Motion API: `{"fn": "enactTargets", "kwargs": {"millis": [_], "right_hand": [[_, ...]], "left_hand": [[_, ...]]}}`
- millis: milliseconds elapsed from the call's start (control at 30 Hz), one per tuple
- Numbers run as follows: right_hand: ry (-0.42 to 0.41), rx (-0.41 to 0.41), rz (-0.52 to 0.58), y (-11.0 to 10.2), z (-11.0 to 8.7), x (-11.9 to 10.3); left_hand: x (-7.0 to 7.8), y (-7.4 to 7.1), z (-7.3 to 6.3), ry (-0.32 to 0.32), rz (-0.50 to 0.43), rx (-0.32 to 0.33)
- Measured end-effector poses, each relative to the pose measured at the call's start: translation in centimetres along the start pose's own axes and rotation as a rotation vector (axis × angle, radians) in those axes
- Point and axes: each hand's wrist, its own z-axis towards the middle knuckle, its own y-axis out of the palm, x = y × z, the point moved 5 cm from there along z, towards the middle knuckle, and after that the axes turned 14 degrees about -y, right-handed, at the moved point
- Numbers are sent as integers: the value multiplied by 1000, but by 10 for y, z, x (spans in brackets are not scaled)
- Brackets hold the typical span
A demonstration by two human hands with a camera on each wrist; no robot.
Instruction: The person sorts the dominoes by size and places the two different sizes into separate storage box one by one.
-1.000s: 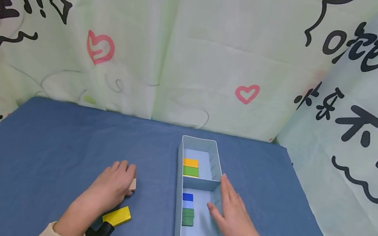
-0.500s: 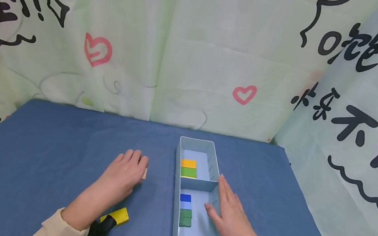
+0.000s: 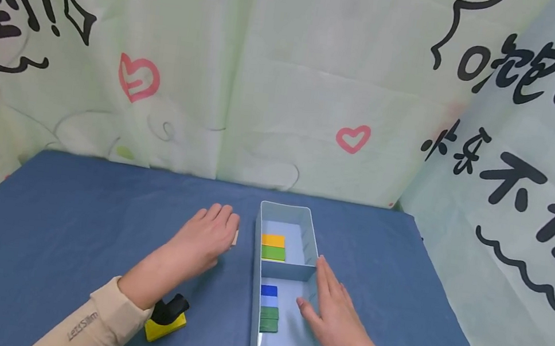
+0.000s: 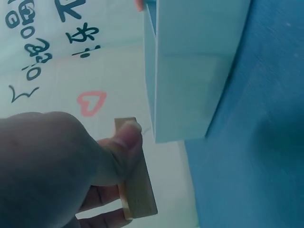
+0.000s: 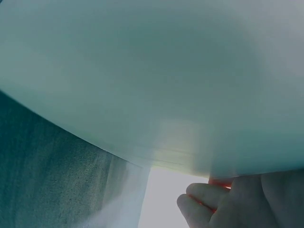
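My left hand (image 3: 207, 237) pinches a plain wooden block (image 4: 141, 190) between thumb and fingers, above the cloth and left of the box. Only a sliver of this block shows past the fingers in the head view. My right hand (image 3: 338, 319) lies with straight fingers along the right rim of a light blue two-compartment box (image 3: 254, 285). In its far compartment sit an orange block (image 3: 273, 240) and a green block (image 3: 273, 253). The near compartment holds a blue block (image 3: 269, 291), a light blue block (image 3: 269, 301) and dark green blocks (image 3: 269, 319) along its left wall.
A yellow block (image 3: 161, 331) lies on the blue cloth (image 3: 66, 245), partly covered by the black wrist strap (image 3: 171, 309) of the left arm. Pale curtains (image 3: 288, 82) with printed writing and hearts hang behind the table and at its sides.
My left hand has moved right and away from me with the wooden block, towards the box. The right hand stays at the rim. The head view has shifted slightly.
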Motion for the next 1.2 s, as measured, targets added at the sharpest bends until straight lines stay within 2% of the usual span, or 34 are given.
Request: {"fn": "enactTargets", "kwargs": {"millis": [500,733,900,1033,1200], "right_hand": [[4,-10,17,3,1,0],[13,-8,0,2,2,0],[-2,-8,21,3,1,0],[0,-11,24,4,1,0],[3,-11,16,1,1,0]], "left_hand": [[25,0,42,56,-34,-79],[37,2,63,66,-44,-78],[44,6,74,62,-58,-106],[50,12,83,59,-50,-153],[57,24,95,66,-33,-161]]}}
